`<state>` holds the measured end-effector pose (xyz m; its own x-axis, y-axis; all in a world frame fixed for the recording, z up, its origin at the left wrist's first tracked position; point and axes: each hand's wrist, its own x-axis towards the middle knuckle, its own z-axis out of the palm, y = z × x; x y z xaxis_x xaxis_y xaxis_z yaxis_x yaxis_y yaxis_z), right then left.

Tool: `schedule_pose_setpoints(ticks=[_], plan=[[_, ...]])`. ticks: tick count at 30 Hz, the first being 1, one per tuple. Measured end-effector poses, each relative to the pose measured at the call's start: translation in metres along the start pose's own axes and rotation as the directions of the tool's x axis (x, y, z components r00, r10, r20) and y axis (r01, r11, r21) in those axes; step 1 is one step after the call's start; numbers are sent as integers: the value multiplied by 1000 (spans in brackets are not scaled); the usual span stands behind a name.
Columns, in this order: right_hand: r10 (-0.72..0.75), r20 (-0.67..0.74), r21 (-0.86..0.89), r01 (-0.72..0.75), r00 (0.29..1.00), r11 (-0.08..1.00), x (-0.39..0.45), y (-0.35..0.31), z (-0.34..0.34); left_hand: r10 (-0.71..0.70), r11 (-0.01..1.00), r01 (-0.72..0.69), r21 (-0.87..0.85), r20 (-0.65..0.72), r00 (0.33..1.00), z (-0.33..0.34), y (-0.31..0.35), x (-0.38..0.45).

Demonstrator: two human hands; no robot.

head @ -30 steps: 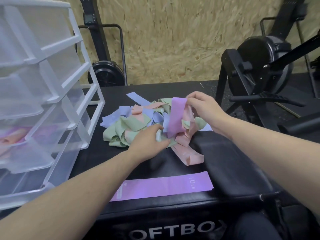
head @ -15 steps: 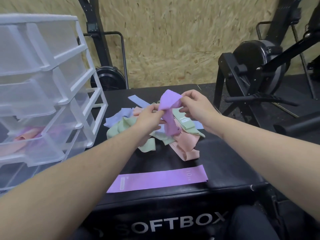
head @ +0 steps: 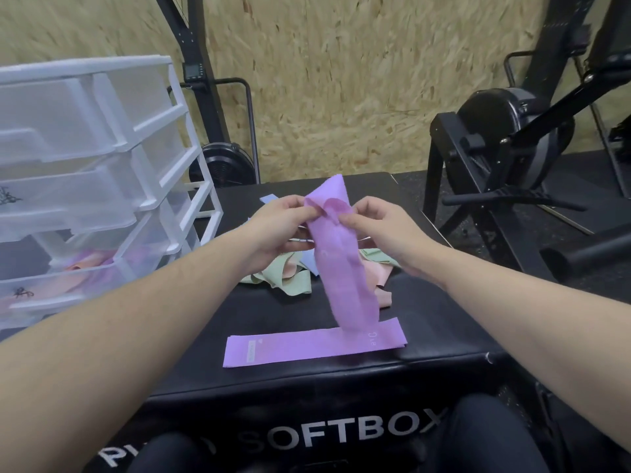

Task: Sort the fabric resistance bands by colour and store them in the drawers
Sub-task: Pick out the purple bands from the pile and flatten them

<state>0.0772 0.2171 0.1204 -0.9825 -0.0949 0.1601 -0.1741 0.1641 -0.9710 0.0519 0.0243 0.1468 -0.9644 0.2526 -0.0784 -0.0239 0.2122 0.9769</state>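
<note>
I hold a purple band [head: 345,268] up above the black soft box [head: 440,343]. My left hand [head: 280,230] pinches its upper left edge and my right hand [head: 382,230] pinches its upper right edge. The band hangs down lengthwise, and its lower end reaches a second purple band [head: 307,346] lying flat near the box's front edge. Behind my hands lies a pile of green, pink and blue bands [head: 290,278], partly hidden. The white drawer unit [head: 102,172] stands at the left, with pink and purple fabric inside an open lower drawer [head: 85,271].
Black gym machines stand behind the box: a rower with a flywheel [head: 512,148] at the right and a fan unit [head: 222,165] at the back left. A chipboard wall closes the back. My knees show below the box's front.
Both hands lifted the purple band clear of the pile and toward me, and it now hangs straight down. The camera view has tilted downward.
</note>
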Motion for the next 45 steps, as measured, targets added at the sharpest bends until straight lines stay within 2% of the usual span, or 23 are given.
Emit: schedule_pose_setpoints(ticks=[6, 11, 13, 17, 22, 26, 30, 36, 41, 45], plan=[[78, -48, 238, -64, 996, 969, -25, -10, -6, -12, 999, 14, -47, 50, 999, -14, -8, -30], [95, 94, 307, -120, 991, 944, -49, -17, -9, -6, 996, 17, -85, 131, 991, -18, -9, -59], [99, 98, 257, -121, 990, 959, -56, -14, -9, -4, 996, 18, -92, 145, 989, -20, -8, -72], [30, -8, -109, -31, 1000, 994, -65, -1, -6, 4, 995, 14, -98, 177, 984, -25, -11, -92], [100, 89, -129, -88, 991, 988, -75, 0, 0, -20, 999, 28, -44, 166, 986, -28, -15, -109], [150, 220, -233, -97, 964, 968, -80, -7, 2, -9, 1000, 13, -24, 156, 988, -34, -15, -118], [250, 309, -167, -207, 918, 964, -84, -11, 1, -9, 1000, 6, 24, 159, 987, -42, -21, -120], [254, 342, 83, -299, 905, 951, -87, -8, -2, -57, 998, 56, 12, 193, 979, -43, -31, -123], [275, 391, 63, -324, 878, 944, -88, -9, -2, -32, 999, 33, -1, 222, 975, -40, -32, -126], [287, 407, 58, -338, 867, 940, -89, -10, -2, -49, 999, 45, 26, 172, 984, -37, -35, -125]])
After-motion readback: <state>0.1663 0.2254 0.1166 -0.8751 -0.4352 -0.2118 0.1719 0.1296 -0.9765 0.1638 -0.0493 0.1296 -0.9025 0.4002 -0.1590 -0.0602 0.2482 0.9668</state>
